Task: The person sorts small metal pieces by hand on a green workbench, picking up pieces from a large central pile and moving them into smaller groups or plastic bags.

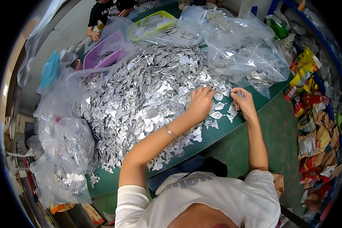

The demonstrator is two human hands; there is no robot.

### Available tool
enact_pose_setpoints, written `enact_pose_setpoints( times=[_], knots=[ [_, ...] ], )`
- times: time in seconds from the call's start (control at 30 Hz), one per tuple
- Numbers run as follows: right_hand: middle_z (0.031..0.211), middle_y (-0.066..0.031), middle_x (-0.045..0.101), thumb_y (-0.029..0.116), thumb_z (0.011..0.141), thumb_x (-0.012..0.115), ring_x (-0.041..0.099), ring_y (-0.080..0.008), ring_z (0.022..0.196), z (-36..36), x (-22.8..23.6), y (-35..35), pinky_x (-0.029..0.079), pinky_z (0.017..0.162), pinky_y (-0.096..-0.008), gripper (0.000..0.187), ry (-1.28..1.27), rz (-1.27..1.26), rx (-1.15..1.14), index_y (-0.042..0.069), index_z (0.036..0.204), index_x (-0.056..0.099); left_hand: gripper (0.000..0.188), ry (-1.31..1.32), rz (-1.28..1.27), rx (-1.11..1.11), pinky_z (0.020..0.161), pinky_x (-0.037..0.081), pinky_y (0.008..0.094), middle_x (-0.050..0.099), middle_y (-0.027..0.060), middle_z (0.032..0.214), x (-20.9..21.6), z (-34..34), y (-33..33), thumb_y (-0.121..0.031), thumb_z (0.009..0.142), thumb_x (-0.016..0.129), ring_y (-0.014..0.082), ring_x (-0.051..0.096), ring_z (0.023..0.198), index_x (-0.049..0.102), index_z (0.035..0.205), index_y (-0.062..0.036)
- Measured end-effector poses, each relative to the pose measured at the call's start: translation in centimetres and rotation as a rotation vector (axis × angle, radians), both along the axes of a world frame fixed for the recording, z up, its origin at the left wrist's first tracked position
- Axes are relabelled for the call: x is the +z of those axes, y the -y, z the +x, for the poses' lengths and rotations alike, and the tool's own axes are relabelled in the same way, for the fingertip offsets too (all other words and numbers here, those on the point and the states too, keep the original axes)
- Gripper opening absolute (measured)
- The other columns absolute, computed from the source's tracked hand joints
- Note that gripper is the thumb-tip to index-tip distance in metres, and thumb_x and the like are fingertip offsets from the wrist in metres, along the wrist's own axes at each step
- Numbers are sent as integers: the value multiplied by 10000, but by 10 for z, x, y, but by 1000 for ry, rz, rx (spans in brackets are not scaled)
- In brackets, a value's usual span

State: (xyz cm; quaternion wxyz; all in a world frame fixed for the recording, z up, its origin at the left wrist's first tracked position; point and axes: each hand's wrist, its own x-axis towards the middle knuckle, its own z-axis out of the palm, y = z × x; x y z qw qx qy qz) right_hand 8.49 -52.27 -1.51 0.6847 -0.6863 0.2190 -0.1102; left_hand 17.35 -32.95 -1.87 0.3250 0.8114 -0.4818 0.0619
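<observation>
A wide heap of flat silver metal pieces [152, 83], some oval and some ornate, covers much of the green table [212, 142]. My left hand [202, 103] is at the heap's right side, its fingers bent down and closed among the pieces. The fingertips are hidden, so whatever they pinch does not show. Close by on the right, my right hand [245, 102] is closed around several small silver metal pieces, seen between thumb and fingers. Loose leaf-shaped and round openwork pieces [216, 115] lie on the table between and below my hands.
Clear plastic bags [247, 45] of metal pieces stand at the back right, others [74, 140] at left. Behind the heap are a purple bin [104, 51] and a yellow-green bin [155, 19]. Another person [110, 11] works beyond. Colourful packets [311, 110] fill the right side.
</observation>
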Motion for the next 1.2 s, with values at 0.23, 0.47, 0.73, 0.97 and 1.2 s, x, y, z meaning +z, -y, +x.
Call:
enact_pose_setpoints(
  times=[0.23,0.47,0.73,0.97,1.2],
  knots=[
    [761,-187,631,148,763,643,609,-350,726,9,10,-14,456,653,-410,216,-140,-736,-4,43,951,634,424,255,299,83,994,307,535,449,103,1305,-3,42,20,-231,794,637,310,366,1244,528,1186,-110],
    [869,-195,649,133,777,629,606,-389,841,17,-4,-16,472,734,-443,259,-196,-893,24,69,1028,626,304,269,216,-31,959,342,483,493,153,1226,-15,30,-1,-56,767,540,322,420,1204,563,1067,-11],
    [964,-113,585,112,738,683,607,-354,796,-13,19,-42,477,680,-444,262,-109,-1084,271,67,990,625,320,184,124,-115,956,354,462,483,165,1222,-6,1,-39,-24,764,567,316,461,1160,560,1084,-29],
    [959,-114,573,91,715,692,598,-344,756,-11,1,-43,463,641,-446,236,-43,-1148,322,40,911,570,260,278,13,-169,891,358,420,523,102,1074,-10,-19,-22,-90,768,621,262,504,1033,570,1019,-47],
    [931,-109,580,111,713,705,602,-348,772,-19,6,-39,464,639,-438,220,-18,-1134,386,37,877,578,251,234,221,-207,884,330,455,523,87,1048,-16,-45,-13,-152,756,642,236,477,1025,594,972,-33]
  ],
)
